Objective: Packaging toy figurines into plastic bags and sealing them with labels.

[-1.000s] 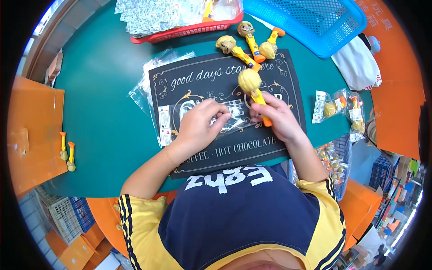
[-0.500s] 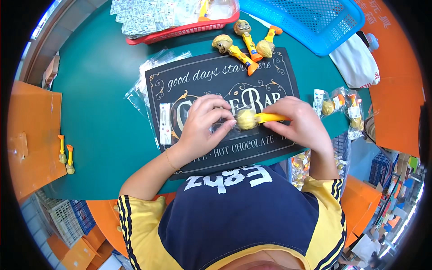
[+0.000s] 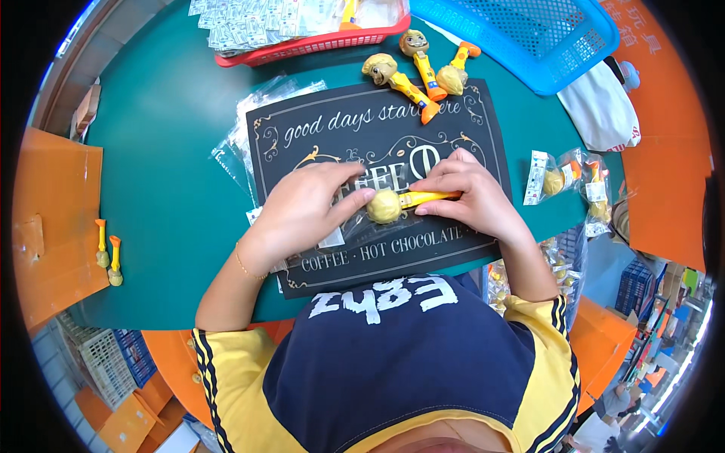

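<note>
Over the black printed mat (image 3: 332, 273), my right hand (image 3: 483, 198) pinches the yellow handle of a doll-headed toy (image 3: 385, 206). The toy lies sideways, its round blond head toward my left hand. A clear plastic bag (image 3: 351, 229) is around the head, with a white printed label at its lower left. My left hand (image 3: 306, 200) is curled at the bag, thumb against the head; its other fingertips are partly hidden. Beyond the hands, three similar toys (image 3: 408, 89) lie at the mat's upper edge.
A red basket (image 3: 317, 47) of printed labels and a blue basket (image 3: 529, 45) stand at the back. Flat clear bags (image 3: 238, 143) lie under the mat's left edge. Bagged toys (image 3: 555, 180) are on the right, two loose toys (image 3: 115, 260) at far left beside an orange carton (image 3: 57, 219).
The toy has moved left, its head now deeper in the bag. My left hand has shifted left and turned with its back up; my right hand followed slightly left.
</note>
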Demonstrator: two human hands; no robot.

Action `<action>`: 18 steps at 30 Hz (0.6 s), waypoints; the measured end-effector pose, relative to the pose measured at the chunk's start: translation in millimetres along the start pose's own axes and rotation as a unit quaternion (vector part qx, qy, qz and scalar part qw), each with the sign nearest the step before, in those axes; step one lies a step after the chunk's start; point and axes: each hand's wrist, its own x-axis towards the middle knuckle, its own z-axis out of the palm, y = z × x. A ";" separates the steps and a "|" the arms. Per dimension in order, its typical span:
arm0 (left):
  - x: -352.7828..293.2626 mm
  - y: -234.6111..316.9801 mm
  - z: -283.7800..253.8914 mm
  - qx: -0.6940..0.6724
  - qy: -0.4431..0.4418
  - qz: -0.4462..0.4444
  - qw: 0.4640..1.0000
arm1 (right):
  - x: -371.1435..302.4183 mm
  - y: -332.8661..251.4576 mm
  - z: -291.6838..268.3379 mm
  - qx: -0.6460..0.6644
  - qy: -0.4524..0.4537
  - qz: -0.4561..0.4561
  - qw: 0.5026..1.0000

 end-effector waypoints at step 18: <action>8.0 -31.7 38.1 -0.463 -0.009 -0.093 0.881 | 4.7 -1.5 12.2 0.174 0.061 0.017 0.983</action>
